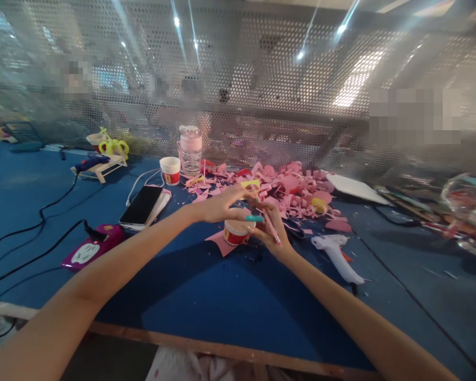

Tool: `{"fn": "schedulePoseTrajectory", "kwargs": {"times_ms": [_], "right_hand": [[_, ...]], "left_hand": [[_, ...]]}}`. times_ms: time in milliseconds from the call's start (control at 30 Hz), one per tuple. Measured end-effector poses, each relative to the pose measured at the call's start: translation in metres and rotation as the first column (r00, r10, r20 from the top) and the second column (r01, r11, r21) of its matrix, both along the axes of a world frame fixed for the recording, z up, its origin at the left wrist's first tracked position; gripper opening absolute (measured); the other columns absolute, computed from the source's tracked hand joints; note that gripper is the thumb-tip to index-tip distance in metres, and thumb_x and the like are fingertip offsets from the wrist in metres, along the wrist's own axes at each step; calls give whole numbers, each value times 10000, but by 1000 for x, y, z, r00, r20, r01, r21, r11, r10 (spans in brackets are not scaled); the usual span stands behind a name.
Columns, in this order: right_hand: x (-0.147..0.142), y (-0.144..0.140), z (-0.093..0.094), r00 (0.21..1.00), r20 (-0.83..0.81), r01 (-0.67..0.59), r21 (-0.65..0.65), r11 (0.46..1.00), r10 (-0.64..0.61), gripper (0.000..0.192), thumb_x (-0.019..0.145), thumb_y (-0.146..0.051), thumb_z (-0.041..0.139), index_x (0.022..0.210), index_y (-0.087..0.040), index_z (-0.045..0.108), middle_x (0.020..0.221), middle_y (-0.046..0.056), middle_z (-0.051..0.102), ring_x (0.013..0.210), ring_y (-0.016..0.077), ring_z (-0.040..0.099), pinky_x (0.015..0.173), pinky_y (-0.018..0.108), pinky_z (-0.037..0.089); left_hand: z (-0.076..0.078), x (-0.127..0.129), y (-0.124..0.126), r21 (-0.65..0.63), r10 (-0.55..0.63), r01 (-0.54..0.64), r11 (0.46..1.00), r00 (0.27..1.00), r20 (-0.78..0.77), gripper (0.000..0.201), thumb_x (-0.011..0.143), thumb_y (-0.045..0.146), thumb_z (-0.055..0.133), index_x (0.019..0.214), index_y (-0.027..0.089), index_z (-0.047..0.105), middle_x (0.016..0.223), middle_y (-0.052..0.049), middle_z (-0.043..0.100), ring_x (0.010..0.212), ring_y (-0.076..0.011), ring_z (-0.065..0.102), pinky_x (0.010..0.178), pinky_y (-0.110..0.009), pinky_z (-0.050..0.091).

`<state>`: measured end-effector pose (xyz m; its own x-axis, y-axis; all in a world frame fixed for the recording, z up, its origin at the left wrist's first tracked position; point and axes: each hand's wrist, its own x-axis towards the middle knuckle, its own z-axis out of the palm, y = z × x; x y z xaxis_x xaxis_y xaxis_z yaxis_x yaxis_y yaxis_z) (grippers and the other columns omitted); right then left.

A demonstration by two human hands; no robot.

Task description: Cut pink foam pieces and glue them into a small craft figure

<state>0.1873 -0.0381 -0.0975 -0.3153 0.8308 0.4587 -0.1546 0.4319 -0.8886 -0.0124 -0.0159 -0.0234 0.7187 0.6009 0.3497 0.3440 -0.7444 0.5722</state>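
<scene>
My left hand [223,205] reaches in over a paper cup [235,236], fingers bent and closed toward the fingertips of my other hand. At its thumb tip shows a short teal piece [254,218], whose kind I cannot make out. My right hand [274,233] is closed, with a slim pink pen [272,228] slanting across its fingers. The red and white cup stands upright below both hands, beside or on a piece of pink paper [219,243]. Its rim is partly hidden by my fingers.
Pink paper scraps [289,185] are heaped behind my hands. A white glue gun [337,256] lies at right. Leftward are a phone [142,205], a magenta device [93,247] with a black cable, another paper cup [170,170] and a pink bottle [191,151]. A perforated screen [277,79] stands behind.
</scene>
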Motion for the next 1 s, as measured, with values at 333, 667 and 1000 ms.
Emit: {"fn": "schedulePoseTrajectory", "kwargs": {"times_ms": [333,667,1000], "right_hand": [[6,11,-4,997,10,75,6,997,-75,663,532,-313,823,1069,-309,436,1259,50,442,1149,225,499,753,311,556],[31,19,45,761,-183,649,186,738,-622,480,829,-501,489,483,-171,525,405,-16,479,300,74,419,279,192,297],[36,-2,64,884,-257,467,440,767,-391,395,847,-305,500,509,-145,627,338,0,468,233,70,360,269,207,191]], "left_hand": [[-19,12,-4,-156,-34,26,987,998,-45,935,626,533,675,1367,170,236,1390,-171,262,1318,-297,259,1062,-449,279],[-10,10,-8,-266,-71,46,963,994,-83,746,621,467,683,1226,152,380,1262,-165,471,1160,-300,468,930,-398,393],[-9,12,-6,-158,-61,39,987,989,-138,478,612,385,687,1003,178,505,1094,-102,575,986,-244,546,833,-359,423]]}}
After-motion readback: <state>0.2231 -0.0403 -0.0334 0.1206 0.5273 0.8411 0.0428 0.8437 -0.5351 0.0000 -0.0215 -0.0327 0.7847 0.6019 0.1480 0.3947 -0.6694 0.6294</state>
